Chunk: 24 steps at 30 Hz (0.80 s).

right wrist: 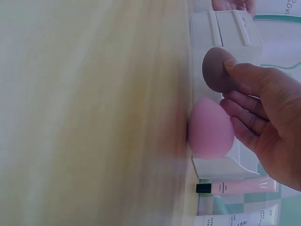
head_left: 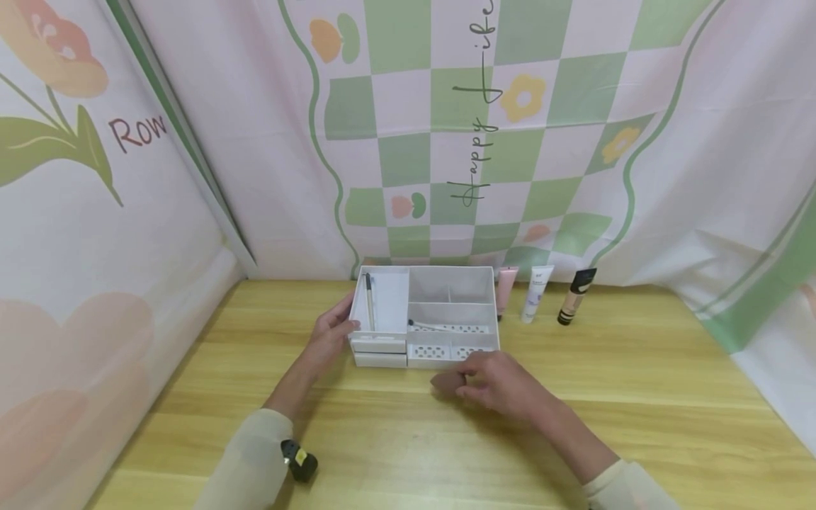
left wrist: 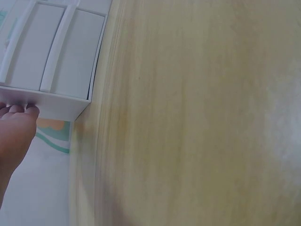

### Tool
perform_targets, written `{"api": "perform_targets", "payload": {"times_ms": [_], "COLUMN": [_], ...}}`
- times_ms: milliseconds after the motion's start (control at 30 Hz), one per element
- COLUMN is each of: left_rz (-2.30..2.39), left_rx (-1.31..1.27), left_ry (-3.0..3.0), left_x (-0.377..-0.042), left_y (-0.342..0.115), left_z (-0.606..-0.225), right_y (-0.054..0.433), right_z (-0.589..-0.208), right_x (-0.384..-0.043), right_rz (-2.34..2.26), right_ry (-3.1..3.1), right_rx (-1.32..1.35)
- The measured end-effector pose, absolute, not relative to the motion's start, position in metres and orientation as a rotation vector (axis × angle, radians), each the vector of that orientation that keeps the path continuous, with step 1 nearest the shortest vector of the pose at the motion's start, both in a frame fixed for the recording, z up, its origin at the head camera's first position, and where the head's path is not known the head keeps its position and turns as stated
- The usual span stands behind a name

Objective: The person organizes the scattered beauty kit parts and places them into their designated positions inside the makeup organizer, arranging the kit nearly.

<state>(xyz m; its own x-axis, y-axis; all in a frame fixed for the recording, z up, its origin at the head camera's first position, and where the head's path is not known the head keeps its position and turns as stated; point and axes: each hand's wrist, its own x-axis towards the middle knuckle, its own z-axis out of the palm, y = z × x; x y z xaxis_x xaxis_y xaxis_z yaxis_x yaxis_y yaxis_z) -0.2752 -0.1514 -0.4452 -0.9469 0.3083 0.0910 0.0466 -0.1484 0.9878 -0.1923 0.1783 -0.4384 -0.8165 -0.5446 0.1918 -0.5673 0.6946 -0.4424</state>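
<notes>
A white desk organizer [head_left: 452, 307] with compartments and two small drawers [left wrist: 77, 52] stands near the table's back edge. At its left side my left hand [head_left: 332, 330] grips the wall, thumb at the top rim, fingertips against the outside. My right hand [right wrist: 277, 113] pinches a brown egg-shaped makeup sponge [right wrist: 217, 70] by thumb and fingers, just before the organizer's front right. Below it a larger pink makeup sponge [right wrist: 210, 129] sits close to the curled lower fingers; my hand hides it in the head view.
A slim pen-like stick [head_left: 370, 301] lies in the left compartment, a thin white stick with a dark tip [head_left: 433, 326] in the middle one. Right of the organizer stand a pink tube [head_left: 506, 287], a white tube [head_left: 537, 292] and a black-capped beige tube [head_left: 576, 297]. A curtain [head_left: 408, 159] hangs behind.
</notes>
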Motion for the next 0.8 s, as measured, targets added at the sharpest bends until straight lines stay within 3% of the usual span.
{"api": "perform_targets", "payload": {"times_ms": [800], "left_rz": [2.205], "left_rx": [0.403], "left_ry": [1.931], "left_x": [-0.274], "left_y": [-0.152], "left_z": [-0.444], "right_y": [0.167], "right_z": [-0.418], "right_x": [-0.227], "right_rz": [0.887], "right_ry": [-2.799], "right_rx": [0.822]}}
